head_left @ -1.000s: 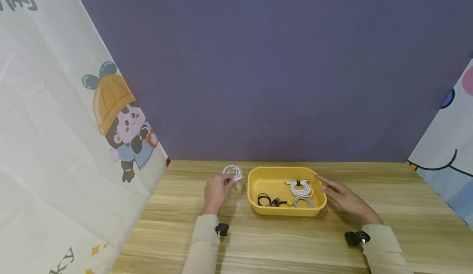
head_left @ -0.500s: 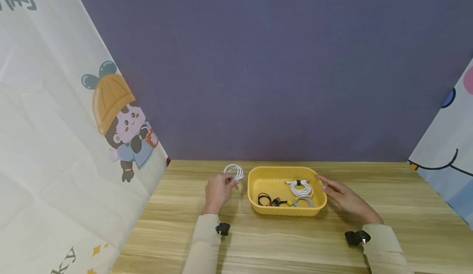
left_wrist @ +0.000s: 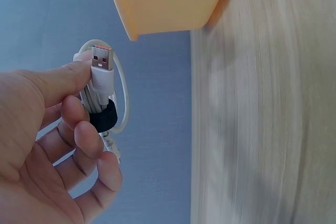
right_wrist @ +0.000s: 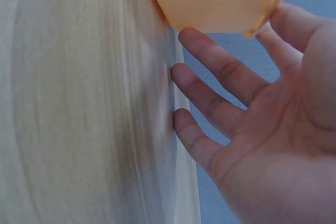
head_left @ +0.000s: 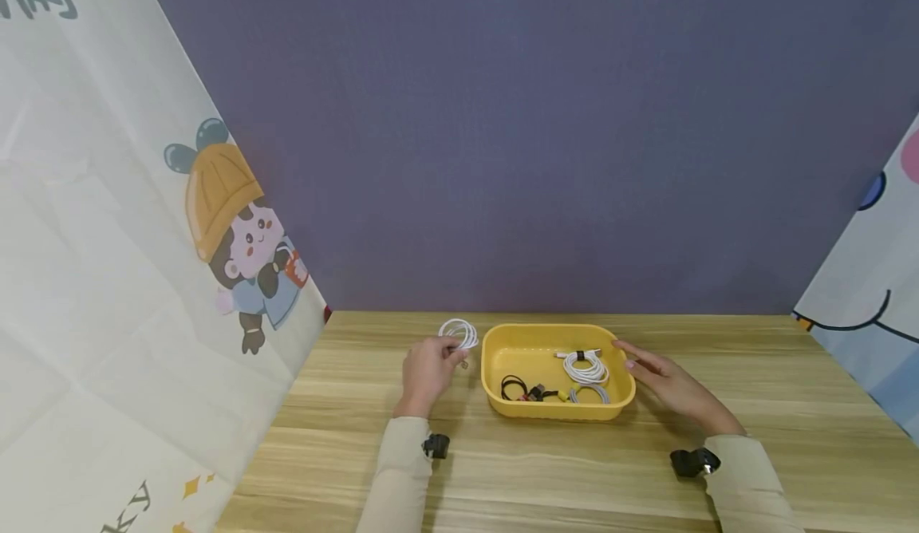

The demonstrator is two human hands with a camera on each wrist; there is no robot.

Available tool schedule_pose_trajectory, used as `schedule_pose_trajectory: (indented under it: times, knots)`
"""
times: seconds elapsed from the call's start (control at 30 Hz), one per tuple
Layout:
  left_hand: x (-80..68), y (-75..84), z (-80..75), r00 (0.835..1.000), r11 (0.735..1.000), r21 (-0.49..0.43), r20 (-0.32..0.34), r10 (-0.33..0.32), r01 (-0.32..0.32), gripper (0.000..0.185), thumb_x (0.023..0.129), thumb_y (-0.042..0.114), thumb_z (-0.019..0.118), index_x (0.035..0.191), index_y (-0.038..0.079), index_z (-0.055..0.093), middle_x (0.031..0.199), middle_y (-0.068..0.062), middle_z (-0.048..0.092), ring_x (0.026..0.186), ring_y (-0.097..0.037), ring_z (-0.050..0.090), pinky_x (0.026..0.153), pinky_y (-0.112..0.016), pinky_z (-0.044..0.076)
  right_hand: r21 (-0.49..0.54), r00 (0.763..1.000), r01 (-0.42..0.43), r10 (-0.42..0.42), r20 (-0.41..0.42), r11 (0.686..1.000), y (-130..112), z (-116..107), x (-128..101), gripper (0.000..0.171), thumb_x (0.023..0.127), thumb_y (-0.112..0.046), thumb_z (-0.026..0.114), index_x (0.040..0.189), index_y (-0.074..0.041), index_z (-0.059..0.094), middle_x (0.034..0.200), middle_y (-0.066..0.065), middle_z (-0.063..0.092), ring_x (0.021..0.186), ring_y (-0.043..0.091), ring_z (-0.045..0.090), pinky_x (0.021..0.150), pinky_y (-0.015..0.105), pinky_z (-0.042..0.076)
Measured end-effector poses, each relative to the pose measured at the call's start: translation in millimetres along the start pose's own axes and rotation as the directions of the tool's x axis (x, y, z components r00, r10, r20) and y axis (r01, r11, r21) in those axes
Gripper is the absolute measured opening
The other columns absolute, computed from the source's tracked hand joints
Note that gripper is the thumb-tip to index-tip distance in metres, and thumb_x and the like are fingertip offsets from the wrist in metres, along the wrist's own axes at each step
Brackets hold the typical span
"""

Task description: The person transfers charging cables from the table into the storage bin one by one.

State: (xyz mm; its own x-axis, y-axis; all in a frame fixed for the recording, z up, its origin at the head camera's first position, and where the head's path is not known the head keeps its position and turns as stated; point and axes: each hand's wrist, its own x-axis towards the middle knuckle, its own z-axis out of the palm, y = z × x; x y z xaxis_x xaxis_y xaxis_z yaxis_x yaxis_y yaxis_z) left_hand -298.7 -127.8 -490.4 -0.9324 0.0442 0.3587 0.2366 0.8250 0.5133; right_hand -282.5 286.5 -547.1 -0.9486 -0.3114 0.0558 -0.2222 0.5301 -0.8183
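Between the thumb and fingers of my left hand (head_left: 427, 372) is a coiled white USB cable (head_left: 459, 331), held in the air left of the yellow bin (head_left: 556, 412). The left wrist view shows its metal USB plug (left_wrist: 102, 59) and a black strap (left_wrist: 104, 118) round the coil. My right hand (head_left: 675, 389) touches the bin's right end with thumb and index finger, the other fingers spread and loosely extended below the rim. Inside the bin lie a white cable coil (head_left: 587, 371) with a black tie, a black cable (head_left: 513, 388) and a grey cable (head_left: 596, 394).
The bin stands on a wood-grain table (head_left: 546, 477). A dark blue-grey panel (head_left: 531, 134) rises behind the table's back edge. Printed white sheets hang at the left (head_left: 108, 238) and right. Each wrist wears a small black camera (head_left: 435, 446).
My left hand has shifted slightly right with the white USB cable, closer to the bin's left end. The right hand and the bin stay where they were.
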Motion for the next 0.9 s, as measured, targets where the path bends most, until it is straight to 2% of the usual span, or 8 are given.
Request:
schedule_pose_trajectory:
  times: [0.57,0.9]
  knots:
    - [-3.0,12.2,12.4,0.997,0.996,0.057,-0.001,0.075,-0.075,0.016,0.088,0.031,0.080,0.101,0.022,0.083,0.072,0.008,0.072,0.057,-0.003,0.052,0.053,-0.024,0.041,0.012,1.000,0.010,-0.010,-0.005,1.000,1,0,0,0.058,0.110,-0.039,0.044,0.161,-0.014,0.033,0.167,0.022,0.026,0.149,0.053,0.028,0.111,0.070,0.035]
    - [-2.4,14.7,15.6,0.997,0.995,0.060,-0.007,0.074,-0.074,0.013,0.088,0.031,0.080,0.098,0.023,0.083,0.067,0.010,0.068,0.056,-0.003,0.049,0.051,-0.024,0.039,0.010,1.000,0.017,-0.016,-0.016,1.000,3,1,1,0.057,0.110,-0.039,0.044,0.161,-0.014,0.034,0.166,0.023,0.027,0.149,0.052,0.029,0.111,0.069,0.035]
